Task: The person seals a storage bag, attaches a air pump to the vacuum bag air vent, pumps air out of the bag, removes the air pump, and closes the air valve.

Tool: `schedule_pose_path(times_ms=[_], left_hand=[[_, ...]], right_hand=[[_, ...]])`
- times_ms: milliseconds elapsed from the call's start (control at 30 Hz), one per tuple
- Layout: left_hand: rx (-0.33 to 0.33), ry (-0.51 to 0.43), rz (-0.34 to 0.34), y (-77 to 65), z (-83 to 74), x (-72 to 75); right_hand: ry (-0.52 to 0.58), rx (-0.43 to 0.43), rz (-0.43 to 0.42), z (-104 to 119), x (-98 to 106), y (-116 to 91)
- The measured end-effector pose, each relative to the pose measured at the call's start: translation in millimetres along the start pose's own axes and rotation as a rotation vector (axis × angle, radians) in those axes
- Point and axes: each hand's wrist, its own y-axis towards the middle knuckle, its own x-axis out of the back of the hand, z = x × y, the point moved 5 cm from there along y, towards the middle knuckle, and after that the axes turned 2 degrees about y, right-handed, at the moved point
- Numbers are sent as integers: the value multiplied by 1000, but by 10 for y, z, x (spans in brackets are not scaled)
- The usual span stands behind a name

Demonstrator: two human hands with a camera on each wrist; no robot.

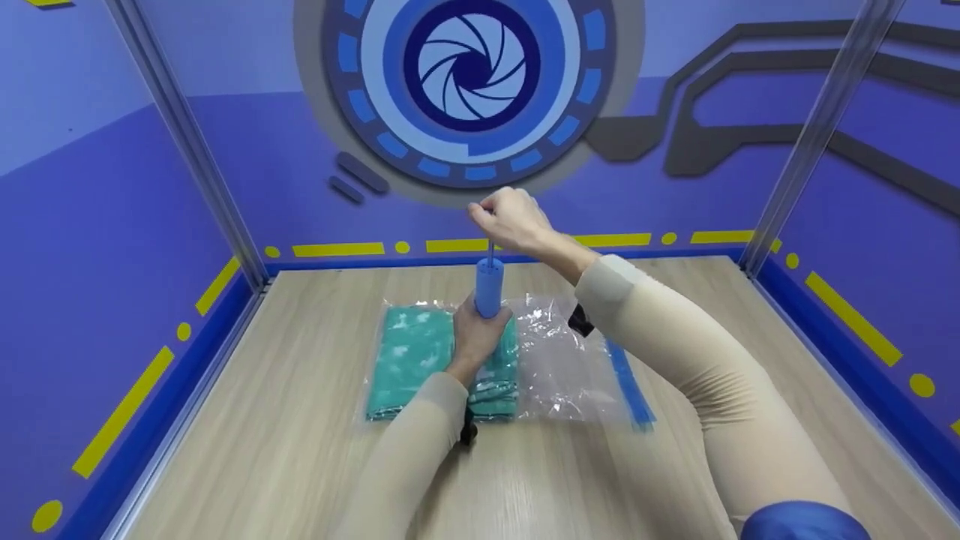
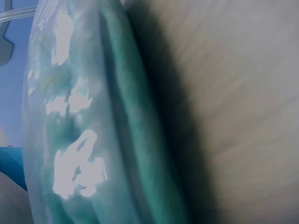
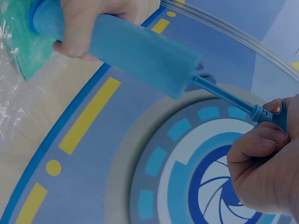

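A clear plastic storage bag (image 1: pixel 562 367) lies flat, with folded green cloth (image 1: pixel 409 356) patterned in white in its left part. Over the cloth, my left hand (image 1: pixel 476 337) grips the barrel of a blue hand pump (image 1: pixel 489 289) that stands upright on the bag. My right hand (image 3: pixel 266 172) holds the pump's handle, with the plunger rod (image 3: pixel 224 95) drawn well out of the barrel. The pump's foot is hidden behind the left hand in the head view. Close up in the left wrist view, the bag's side (image 2: pixel 70 116) looks puffed and shiny.
A blue zip strip (image 1: pixel 628 386) runs along the bag's right end. The wooden table (image 1: pixel 300 360) is bounded by blue-purple panels (image 1: pixel 97 247) at the back and both sides, with metal posts (image 1: pixel 187 127) at the corners.
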Motion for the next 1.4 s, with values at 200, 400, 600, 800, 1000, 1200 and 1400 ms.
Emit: schedule_pose_path(times_ms=[200, 400, 600, 800, 1000, 1200, 1400], left_hand=[[-26, -3, -9, 43, -39, 7], [-46, -13, -32, 44, -69, 6], [-9, -13, -21, 14, -38, -21], [-23, 8, -27, 26, -34, 2], [-16, 13, -19, 23, -33, 8], [-15, -3, -23, 6, -28, 7], [-8, 4, -5, -26, -13, 18]], right_hand=[[9, 10, -27, 164, 220, 64], [-7, 42, -48, 319, 394, 100], [13, 42, -67, 454, 542, 114], [32, 66, -113, 595, 711, 135], [37, 64, -122, 644, 743, 146], [37, 62, -143, 639, 709, 158], [4, 37, -151, 602, 676, 158]])
